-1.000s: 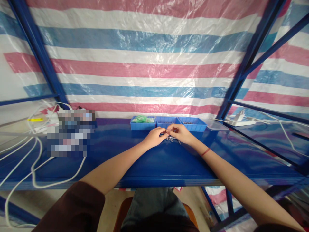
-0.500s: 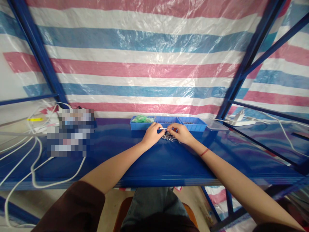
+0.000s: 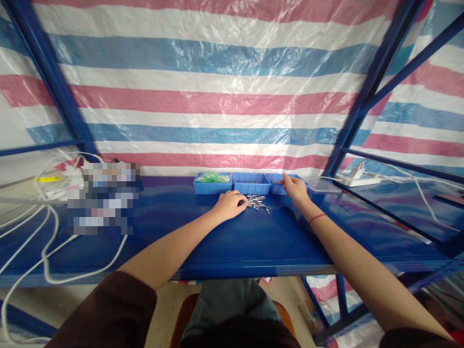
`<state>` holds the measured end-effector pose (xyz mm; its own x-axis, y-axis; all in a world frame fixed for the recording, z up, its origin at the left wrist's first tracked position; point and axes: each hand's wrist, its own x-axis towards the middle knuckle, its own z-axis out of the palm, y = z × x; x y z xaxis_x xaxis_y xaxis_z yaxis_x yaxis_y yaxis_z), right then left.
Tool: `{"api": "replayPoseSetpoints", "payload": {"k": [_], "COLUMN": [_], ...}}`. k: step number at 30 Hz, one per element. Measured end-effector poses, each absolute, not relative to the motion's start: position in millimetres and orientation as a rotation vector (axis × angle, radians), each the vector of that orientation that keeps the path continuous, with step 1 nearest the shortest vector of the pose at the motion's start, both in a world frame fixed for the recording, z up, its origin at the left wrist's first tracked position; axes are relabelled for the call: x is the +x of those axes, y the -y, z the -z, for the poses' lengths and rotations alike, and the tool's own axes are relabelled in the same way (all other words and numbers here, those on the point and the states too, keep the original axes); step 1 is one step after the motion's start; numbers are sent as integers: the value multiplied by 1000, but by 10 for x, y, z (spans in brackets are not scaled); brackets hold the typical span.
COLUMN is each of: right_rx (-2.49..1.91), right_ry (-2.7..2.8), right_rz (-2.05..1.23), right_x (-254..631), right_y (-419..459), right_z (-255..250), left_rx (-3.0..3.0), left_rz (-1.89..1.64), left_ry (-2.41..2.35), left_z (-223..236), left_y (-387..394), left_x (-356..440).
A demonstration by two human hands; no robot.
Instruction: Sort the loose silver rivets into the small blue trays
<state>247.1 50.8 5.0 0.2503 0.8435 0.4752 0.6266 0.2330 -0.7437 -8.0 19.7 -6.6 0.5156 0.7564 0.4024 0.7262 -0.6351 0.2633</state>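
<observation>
A loose pile of slim, silvery metal pins (image 3: 256,200), with dark parts among them, lies on the blue table. My left hand (image 3: 229,204) rests at the pile's left edge, its fingers curled in against the pins. What those fingertips grip is hidden. Over the right blue bin (image 3: 281,190) hangs my right hand (image 3: 295,187), thumb and fingers drawn together at its near edge. Anything between them is too small to make out. A few small metal pieces show inside that bin.
Left of it stand a middle blue bin (image 3: 251,187) and a blue bin (image 3: 212,188) holding green plastic bags. A clear lid (image 3: 325,186) and a white power strip (image 3: 358,180) lie to the right. White cables (image 3: 49,251) loop across the left. Blue posts (image 3: 357,106) frame the table.
My hands were together above the pile, holding a slim pin between them. My right hand has moved right to the right bin; my left has lowered to the pile.
</observation>
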Motion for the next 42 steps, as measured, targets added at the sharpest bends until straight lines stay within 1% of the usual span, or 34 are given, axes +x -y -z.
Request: {"api": "replayPoseSetpoints", "payload": {"k": [3, 7, 11, 15, 18, 25, 33, 42], "right_rx": [-1447, -1321, -1155, -1058, -1031, -923, -924, -924], "right_ry": [1523, 1992, 2308, 2439, 2441, 2316, 2119, 2032], "right_rz": [-284, -277, -337, -223, -165, -157, -222, -356], "right_x": [2335, 2112, 1933, 1822, 1793, 1730, 1723, 1776], "right_y": [-423, -267, -167, -149, -152, -119, -132, -203], "right_z": [-122, -192, -158, -95, -73, -82, -133, -113], "left_rx": [2686, 2698, 2722, 2648, 2564, 2201, 1792, 1828], "left_rz": [-768, -797, -826, -877, -975, -1265, -1300, -1383], "left_ry": [-1284, -1278, -1116, -1038, -1018, -935, -870, -815], "left_z": [66, 65, 64, 59, 57, 79, 45, 1], "left_y": [-211, -216, -231, -251, -261, -296, -284, -266], "left_x": [-93, -91, -75, -73, -73, -28, -18, -14]}}
